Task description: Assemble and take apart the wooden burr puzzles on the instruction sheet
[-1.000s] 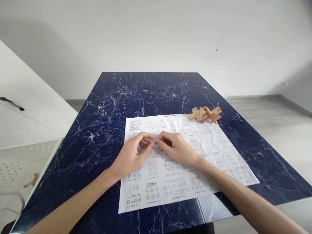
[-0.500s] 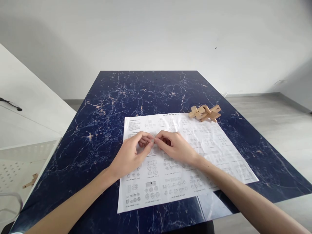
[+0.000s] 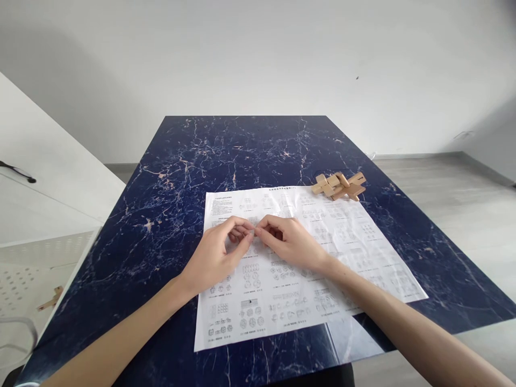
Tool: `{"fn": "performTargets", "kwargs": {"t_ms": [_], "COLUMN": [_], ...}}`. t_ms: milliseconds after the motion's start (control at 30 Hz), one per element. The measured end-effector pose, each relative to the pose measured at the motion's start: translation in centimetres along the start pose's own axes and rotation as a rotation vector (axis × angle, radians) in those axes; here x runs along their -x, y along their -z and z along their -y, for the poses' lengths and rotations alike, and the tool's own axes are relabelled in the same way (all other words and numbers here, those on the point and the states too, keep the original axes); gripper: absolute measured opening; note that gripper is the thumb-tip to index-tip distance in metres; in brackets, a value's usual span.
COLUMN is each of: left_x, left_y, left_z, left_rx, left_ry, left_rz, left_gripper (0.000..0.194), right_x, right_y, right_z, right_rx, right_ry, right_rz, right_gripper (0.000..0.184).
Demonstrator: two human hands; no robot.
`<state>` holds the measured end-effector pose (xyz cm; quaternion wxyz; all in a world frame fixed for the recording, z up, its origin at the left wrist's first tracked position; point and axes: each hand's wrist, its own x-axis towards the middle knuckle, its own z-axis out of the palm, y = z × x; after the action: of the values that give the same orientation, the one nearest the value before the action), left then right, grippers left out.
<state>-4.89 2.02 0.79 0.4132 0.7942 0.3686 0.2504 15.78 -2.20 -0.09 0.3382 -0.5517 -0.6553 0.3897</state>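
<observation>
My left hand (image 3: 221,246) and my right hand (image 3: 292,241) meet fingertip to fingertip over a printed instruction sheet (image 3: 350,279). Thumb and fingers are pinched on each hand. Whatever lies between the tips, if anything, is too small to make out. Rows of small line drawings and text cover the white, creased sheet, which lies flat under both hands. A wooden interlocking puzzle (image 3: 338,186) of several pale pieces rests at the sheet's far right edge, apart from my hands.
The dark blue marble-patterned table (image 3: 242,150) reaches toward a white wall (image 3: 258,59). A white cabinet (image 3: 40,140) with a black handle stands at left. Below it, a white perforated surface (image 3: 24,274) bears a wooden piece (image 3: 52,300).
</observation>
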Motion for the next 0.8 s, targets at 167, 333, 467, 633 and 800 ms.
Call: {"fn": "performTargets", "kwargs": {"t_ms": [167, 333, 467, 633, 800], "left_x": [0.0, 0.1, 0.0, 0.1, 0.2], "left_y": [0.1, 0.1, 0.1, 0.1, 0.1], "left_z": [0.1, 0.0, -0.1, -0.2, 0.0], "left_rx": [0.006, 0.011, 0.004, -0.014, -0.031], "left_ry": [0.000, 0.003, -0.008, 0.002, 0.010], "left_rz": [0.006, 0.009, 0.009, 0.002, 0.003], "left_gripper": [0.016, 0.017, 0.015, 0.017, 0.019], "right_x": [-0.1, -0.1, -0.1, -0.3, -1.0], "right_y": [0.1, 0.1, 0.2, 0.8, 2.7], "right_z": [-0.1, -0.2, -0.3, -0.5, -1.4], "right_rx": [0.005, -0.002, -0.039, -0.047, 0.071], "right_ry": [-0.006, -0.008, -0.008, 0.016, 0.107], "right_rz": [0.002, -0.004, -0.021, -0.146, -0.586], "right_gripper": [0.023, 0.024, 0.025, 0.023, 0.019]}}
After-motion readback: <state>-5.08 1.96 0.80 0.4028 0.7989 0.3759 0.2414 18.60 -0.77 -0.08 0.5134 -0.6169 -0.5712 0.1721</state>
